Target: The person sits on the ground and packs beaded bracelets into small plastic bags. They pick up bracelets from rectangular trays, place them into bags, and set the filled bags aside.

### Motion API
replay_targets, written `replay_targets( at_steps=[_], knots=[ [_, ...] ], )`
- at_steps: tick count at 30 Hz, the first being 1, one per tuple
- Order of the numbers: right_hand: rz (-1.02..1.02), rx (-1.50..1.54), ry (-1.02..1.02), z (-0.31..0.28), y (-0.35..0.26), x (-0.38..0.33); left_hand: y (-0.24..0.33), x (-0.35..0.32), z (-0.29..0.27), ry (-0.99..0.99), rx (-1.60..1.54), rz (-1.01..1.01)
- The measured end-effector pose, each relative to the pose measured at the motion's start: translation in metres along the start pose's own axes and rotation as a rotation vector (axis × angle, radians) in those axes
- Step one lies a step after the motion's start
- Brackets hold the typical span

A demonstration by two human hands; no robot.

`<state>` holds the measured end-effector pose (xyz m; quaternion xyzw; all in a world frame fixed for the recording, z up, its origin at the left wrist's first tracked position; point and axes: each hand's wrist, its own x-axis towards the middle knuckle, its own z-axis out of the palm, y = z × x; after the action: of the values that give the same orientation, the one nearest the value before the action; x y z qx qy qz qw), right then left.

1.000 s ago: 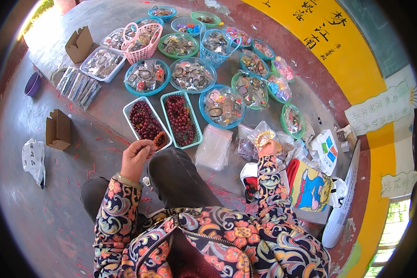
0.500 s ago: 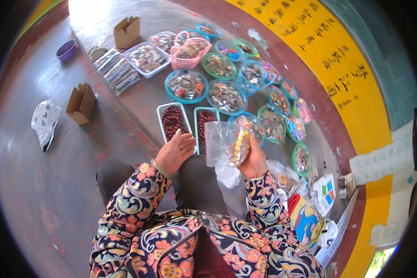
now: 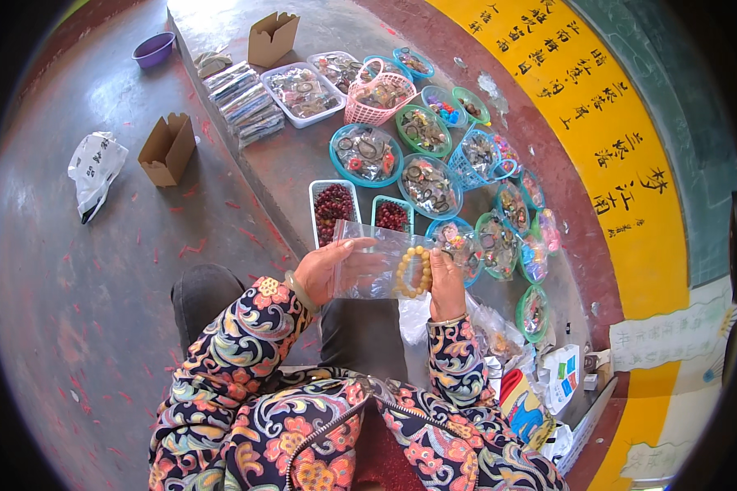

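Observation:
A clear plastic bag [image 3: 367, 282] is stretched flat between my two hands above my lap. Inside its right end lies a yellow beaded bracelet [image 3: 403, 277]. My left hand [image 3: 321, 270] grips the bag's left end, its fingers showing through the film behind it. My right hand [image 3: 446, 286] pinches the right end beside the bracelet, thumb on top. Just beyond the bag stand a white basket [image 3: 312, 196] and a pale green basket [image 3: 374, 211], both with dark red beads.
Many round baskets of bagged trinkets, among them a blue basket [image 3: 333, 155], spread ahead and right. A pink handled basket [image 3: 354, 110] stands farther back. On the left are a cardboard box [image 3: 160, 159], a white plastic bag [image 3: 97, 168] and a purple basin [image 3: 154, 53].
My left hand has moved from free and open to holding the bag's left end. The bag has turned from upright to lying level, with the bracelet spread into a ring.

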<state>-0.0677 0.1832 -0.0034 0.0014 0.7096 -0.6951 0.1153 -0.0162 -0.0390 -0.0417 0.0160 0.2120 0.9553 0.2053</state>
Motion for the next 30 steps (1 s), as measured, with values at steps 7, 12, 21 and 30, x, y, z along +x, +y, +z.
replay_targets(
  at_steps=[7,12,21,30],
  knots=[
    [-0.528,-0.630,0.116,0.016,-0.034,-0.009,-0.008,0.003,-0.008,-0.094,-0.140,0.001],
    [-0.626,-0.669,0.068,0.032,-0.062,-0.015,-0.017,0.005,-0.012,-0.101,-0.252,-0.011],
    [-0.598,-0.699,-0.052,0.054,-0.093,-0.023,-0.019,0.005,-0.007,-0.167,-0.292,0.029],
    [-0.529,-0.622,-0.030,0.056,-0.100,-0.018,-0.017,0.004,-0.004,-0.064,-0.296,0.005]
  ],
)
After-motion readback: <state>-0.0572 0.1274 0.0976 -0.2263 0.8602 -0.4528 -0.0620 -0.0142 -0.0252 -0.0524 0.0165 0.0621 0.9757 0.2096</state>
